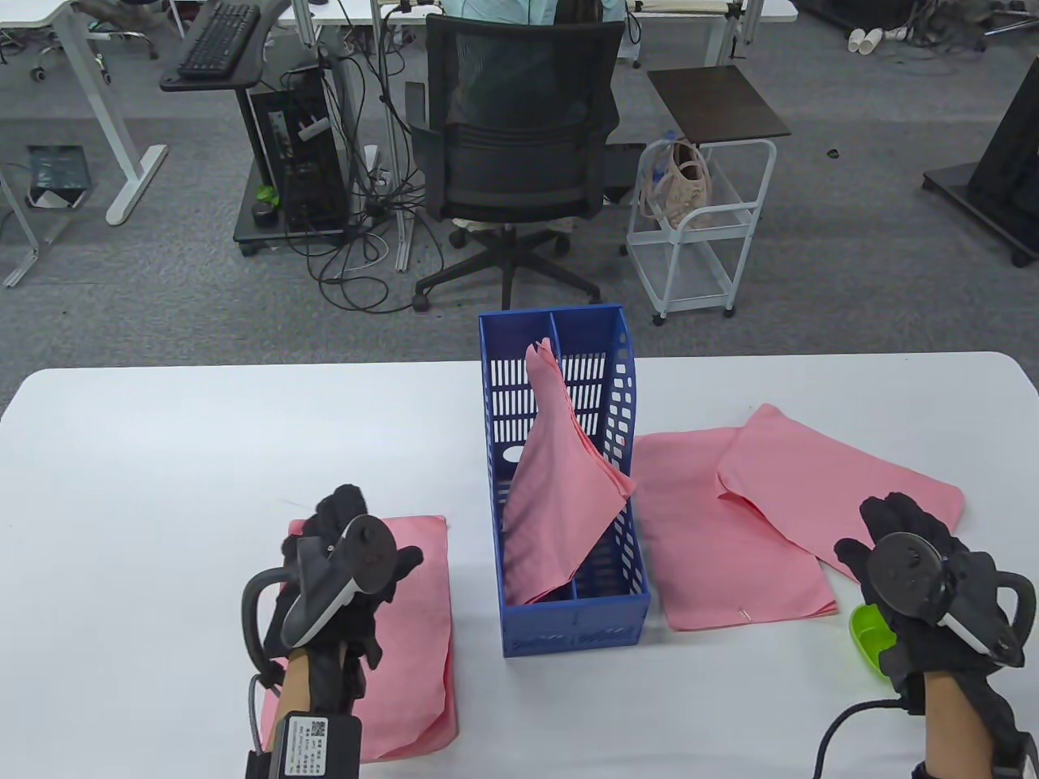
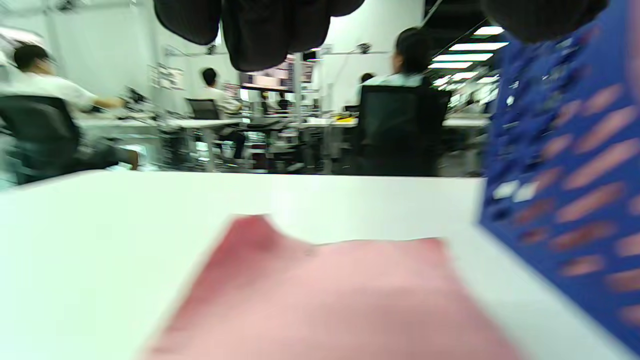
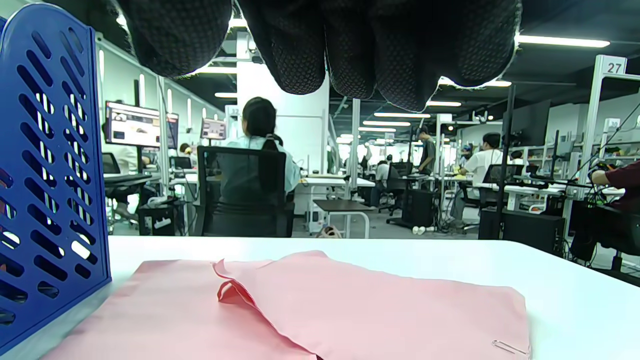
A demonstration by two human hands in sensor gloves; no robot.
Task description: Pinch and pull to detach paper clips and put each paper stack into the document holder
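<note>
Table view showed the left hand (image 1: pixel 341 580) hovering over a pink paper stack (image 1: pixel 414 641) lying left of the blue document holder (image 1: pixel 560 625); its fingers looked loosely bent with nothing visibly gripped, though the tracker hid much of them. The right hand (image 1: pixel 925 584) hovered well to the right of the holder, over the near corner of an overlapping pink stack (image 1: pixel 820 479), fingers likewise relaxed and empty. A green dish (image 1: pixel 870 637) lay beside that wrist, partly hidden.

Just right of the holder a second flat stack (image 1: pixel 714 544) still carried its paper clip (image 1: pixel 743 614) at the near edge; the right wrist view showed another clip (image 3: pixel 507 346) on the upper stack's near corner. Inside the holder, one stack (image 1: pixel 560 503) leaned tilted, sagging over the right wall.

Assessed risks: the slumped stack could obstruct or spill when another is inserted; pulling a clip without pinning the sheets could drag or fan the loose paper.
</note>
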